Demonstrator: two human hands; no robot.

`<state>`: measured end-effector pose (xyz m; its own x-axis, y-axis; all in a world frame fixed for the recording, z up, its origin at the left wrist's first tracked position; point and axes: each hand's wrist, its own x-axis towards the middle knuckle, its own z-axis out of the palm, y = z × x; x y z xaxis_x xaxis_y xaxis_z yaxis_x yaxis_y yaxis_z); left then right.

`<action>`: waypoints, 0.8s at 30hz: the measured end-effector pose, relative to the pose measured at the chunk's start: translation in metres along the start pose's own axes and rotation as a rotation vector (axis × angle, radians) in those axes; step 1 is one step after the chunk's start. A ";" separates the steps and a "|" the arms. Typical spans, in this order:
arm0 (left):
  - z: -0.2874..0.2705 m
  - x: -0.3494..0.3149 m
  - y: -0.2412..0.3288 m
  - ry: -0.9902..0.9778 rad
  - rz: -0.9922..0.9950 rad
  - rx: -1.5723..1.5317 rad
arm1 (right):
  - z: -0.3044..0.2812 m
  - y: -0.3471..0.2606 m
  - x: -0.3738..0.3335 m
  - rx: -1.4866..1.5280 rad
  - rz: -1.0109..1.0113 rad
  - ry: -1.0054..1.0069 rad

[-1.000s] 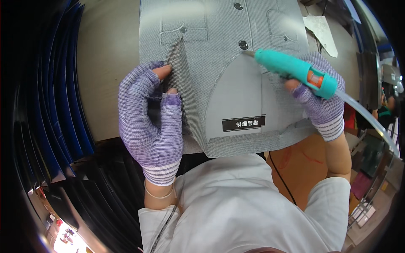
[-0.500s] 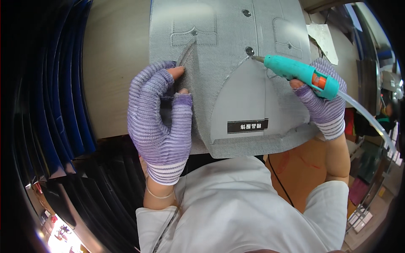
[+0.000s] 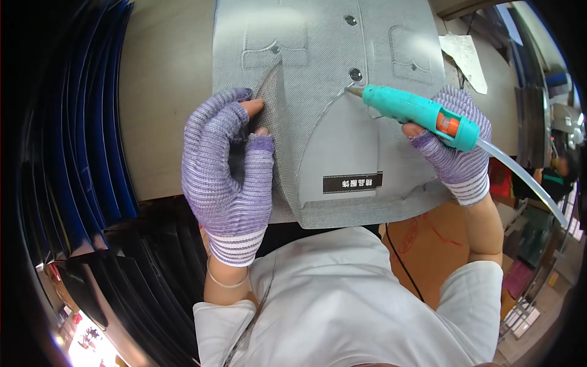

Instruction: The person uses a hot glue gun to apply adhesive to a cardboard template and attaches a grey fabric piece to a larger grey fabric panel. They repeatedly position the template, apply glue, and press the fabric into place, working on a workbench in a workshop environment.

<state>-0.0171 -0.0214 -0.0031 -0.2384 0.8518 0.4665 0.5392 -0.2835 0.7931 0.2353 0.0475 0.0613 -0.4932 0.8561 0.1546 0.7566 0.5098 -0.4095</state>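
A grey textured sheet [image 3: 333, 46], printed like a jacket front with buttons and pockets, lies before me. My left hand [image 3: 226, 165], in a purple striped fingertip-less glove, pinches a folded-back flap [image 3: 286, 140] of it between thumb and fingers. My right hand [image 3: 458, 140], gloved alike, grips a teal hot glue gun [image 3: 403, 107] with an orange inner part. Its nozzle points left, at the upper end of a curved edge below the lower button [image 3: 356, 74]. From its back runs a translucent glue stick [image 3: 526, 177]. Inside the curve is a smooth grey panel [image 3: 345, 147] with a black label [image 3: 351, 183].
Dark blue folded panels [image 3: 79, 153] stand in a row at the left of the table [image 3: 162, 98], and black ones [image 3: 140, 287] are below them. A torn white paper [image 3: 465, 61] lies at the right. Brown cardboard [image 3: 428, 251] with red marks is beneath the table edge.
The glue gun's nozzle has moved left and slightly nearer me, to the start of the curved edge. The view has shifted a little; my left hand keeps the flap pinched.
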 end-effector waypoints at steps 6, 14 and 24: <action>-0.001 -0.001 0.000 -0.012 0.026 0.034 | -0.003 0.012 -0.006 0.092 0.118 0.042; -0.002 0.007 0.013 -0.121 0.053 0.055 | -0.002 0.032 -0.010 0.292 0.136 0.192; 0.014 0.019 0.028 -0.388 0.128 0.145 | 0.009 0.022 -0.012 0.253 0.161 0.185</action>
<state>0.0049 -0.0066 0.0228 0.1441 0.9240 0.3543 0.6589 -0.3567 0.6623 0.2544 0.0476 0.0420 -0.2726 0.9366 0.2202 0.6767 0.3494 -0.6481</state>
